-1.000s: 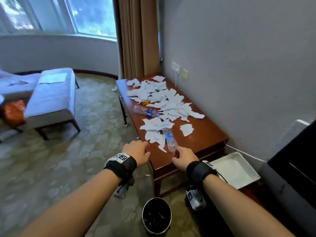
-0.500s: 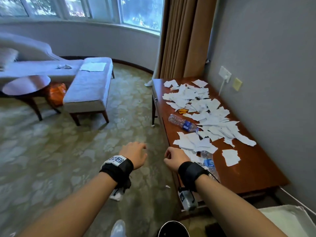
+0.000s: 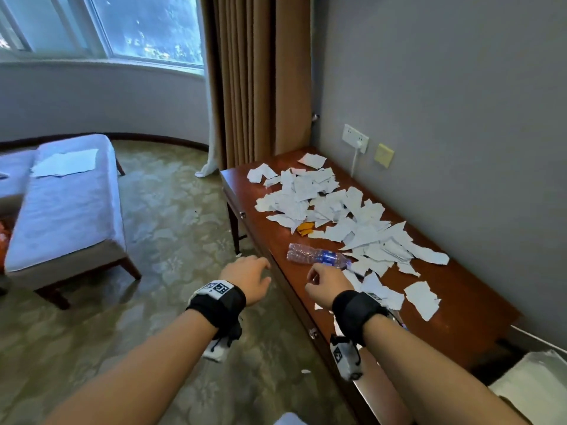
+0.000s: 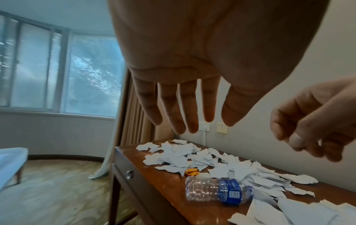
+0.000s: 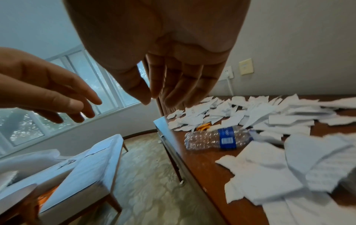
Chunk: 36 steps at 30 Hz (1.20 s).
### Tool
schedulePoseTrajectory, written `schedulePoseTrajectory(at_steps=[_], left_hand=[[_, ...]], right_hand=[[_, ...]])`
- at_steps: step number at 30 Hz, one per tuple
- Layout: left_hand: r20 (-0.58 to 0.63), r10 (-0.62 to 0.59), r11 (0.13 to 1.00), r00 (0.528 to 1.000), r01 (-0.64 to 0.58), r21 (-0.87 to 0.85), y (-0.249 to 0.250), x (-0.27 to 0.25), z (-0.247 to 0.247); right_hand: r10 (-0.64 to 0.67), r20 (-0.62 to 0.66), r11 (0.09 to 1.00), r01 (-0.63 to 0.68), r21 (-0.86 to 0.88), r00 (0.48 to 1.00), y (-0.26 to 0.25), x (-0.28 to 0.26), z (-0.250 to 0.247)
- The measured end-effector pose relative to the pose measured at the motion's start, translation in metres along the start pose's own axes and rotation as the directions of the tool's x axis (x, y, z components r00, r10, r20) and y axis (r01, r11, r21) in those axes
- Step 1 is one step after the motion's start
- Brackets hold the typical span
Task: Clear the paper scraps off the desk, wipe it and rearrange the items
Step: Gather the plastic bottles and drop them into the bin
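A carpeted room with a grey wall fills the head view, with a wide window at the upper left and a tan pleated curtain hanging at top centre. A long bench with a pale upholstered top and dark wooden legs stands at the left. A long reddish-brown wooden desk runs along the wall from the centre to the lower right. Torn white paper scraps lie strewn over most of the desk top, thickest in its far half and thinner towards the near end. A white rectangular tray sits low in the bottom right corner, beyond the desk's near end. In the lower middle the left hand hangs over the carpet just beside the desk's front edge, its fingers straight, slightly apart and holding nothing. The right hand is over the desk's front edge, its fingers loosely bent and close together, the thumb near the forefinger, with nothing between them. A clear crumpled plastic bottle with a blue label lies on its side just above the right hand in the frame, its cap end among the scraps. A small orange crumpled piece lies above it at the edge of the pile.
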<state>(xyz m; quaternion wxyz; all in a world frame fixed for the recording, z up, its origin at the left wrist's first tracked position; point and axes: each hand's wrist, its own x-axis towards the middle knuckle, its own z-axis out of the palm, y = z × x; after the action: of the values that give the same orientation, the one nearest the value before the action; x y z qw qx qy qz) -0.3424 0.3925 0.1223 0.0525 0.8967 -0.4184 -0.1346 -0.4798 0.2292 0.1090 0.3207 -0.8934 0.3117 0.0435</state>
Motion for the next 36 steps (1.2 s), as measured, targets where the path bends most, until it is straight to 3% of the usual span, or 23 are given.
schedulePoseTrajectory(at_steps=[6, 13, 17, 21, 23, 27, 31, 33, 36], left_hand=[[0.067, 0.133, 0.991, 0.989, -0.135, 0.014, 0.004, 0.105, -0.007], [0.105, 0.186, 0.98, 0.977, -0.191, 0.046, -0.002, 0.23, -0.03], [0.119, 0.21, 0.977, 0.97, -0.214, 0.019, 0.006, 0.28, -0.03], [0.214, 0.302, 0.949, 0.929, -0.314, 0.021, 0.033, 0.315, -0.01], [0.249, 0.38, 0.915, 0.891, -0.401, 0.038, 0.051, 0.33, 0.007], [0.392, 0.515, 0.796, 0.762, -0.595, 0.111, 0.088, 0.345, 0.046], [0.536, 0.561, 0.696, 0.631, -0.71, 0.108, 0.118, 0.348, 0.079], [0.553, 0.579, 0.653, 0.599, -0.747, 0.126, 0.122, 0.349, 0.097], [0.543, 0.583, 0.635, 0.604, -0.756, 0.16, 0.116, 0.35, 0.12]], right_hand=[[0.117, -0.091, 0.993, -0.117, -0.001, 0.989, 0.017, 0.084, -0.03], [0.185, -0.08, 0.977, -0.175, 0.12, 0.979, 0.024, 0.2, -0.051], [0.25, -0.1, 0.956, -0.229, 0.181, 0.963, 0.038, 0.229, -0.063], [0.39, -0.127, 0.904, -0.352, 0.244, 0.912, 0.075, 0.227, -0.067], [0.48, -0.133, 0.856, -0.429, 0.288, 0.867, 0.096, 0.217, -0.069], [0.654, -0.134, 0.73, -0.575, 0.369, 0.744, 0.134, 0.172, -0.064], [0.818, -0.102, 0.551, -0.718, 0.425, 0.566, 0.156, 0.115, -0.048], [0.886, -0.081, 0.441, -0.773, 0.456, 0.457, 0.163, 0.09, -0.038], [0.938, -0.078, 0.338, -0.843, 0.42, 0.337, 0.171, 0.064, -0.021]])
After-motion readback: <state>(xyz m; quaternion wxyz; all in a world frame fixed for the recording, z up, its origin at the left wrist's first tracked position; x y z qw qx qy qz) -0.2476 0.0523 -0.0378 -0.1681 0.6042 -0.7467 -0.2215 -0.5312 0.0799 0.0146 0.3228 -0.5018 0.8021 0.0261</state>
